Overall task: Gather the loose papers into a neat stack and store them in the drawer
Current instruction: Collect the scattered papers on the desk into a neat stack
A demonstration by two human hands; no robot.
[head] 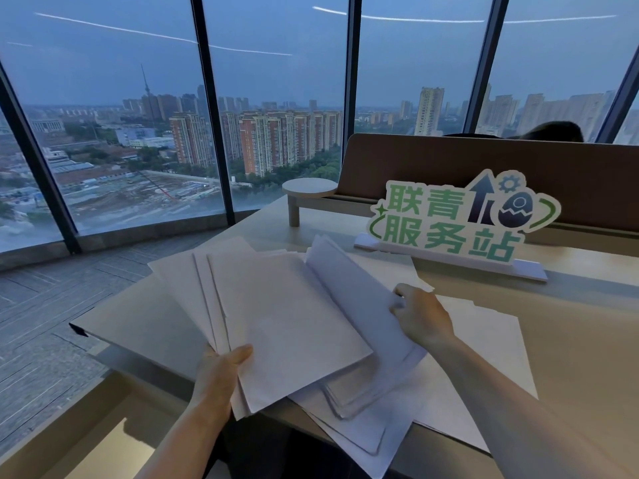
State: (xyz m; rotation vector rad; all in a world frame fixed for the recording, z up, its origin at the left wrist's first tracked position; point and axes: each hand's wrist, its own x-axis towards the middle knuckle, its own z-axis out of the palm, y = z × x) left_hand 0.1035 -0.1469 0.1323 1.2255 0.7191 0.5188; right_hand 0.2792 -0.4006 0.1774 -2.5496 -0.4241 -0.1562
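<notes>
A: Start nearest. What has the left grip (221, 371) got?

B: It pinches a fanned bundle of white sheets (283, 319) at their near corner, thumb on top, fingers underneath and out of sight. The bundle is lifted at a slant off the desk (584, 344), its far corners splayed.

A: And the right grip (420, 318)?

B: Beyond and to the right of the left one. Its fingers curl on the edge of a second sheaf (349, 288), raised so that it leans against the bundle. Under both grips more loose papers (380, 430) lie flat, overhanging the near edge of the desk.

A: How will they handle?

B: I'd judge light, limp and slick against each other. Held by one corner they droop and fan, as they do here. Better to take a sheaf by its two long edges and knock the short edge on the desk to square it. Single sheets crease easily, and those overhanging could slide off.

A: The drawer?

B: I cannot see one.

A: Any writing?

B: The papers look blank from here. Beyond the right grip stands a cut-out sign (463, 219) in green characters, 联青服务站, with an arrow, a gear and an egg-like figure. Behind it is a brown partition (449, 164), and left of that a small round stand (308, 188).
</notes>
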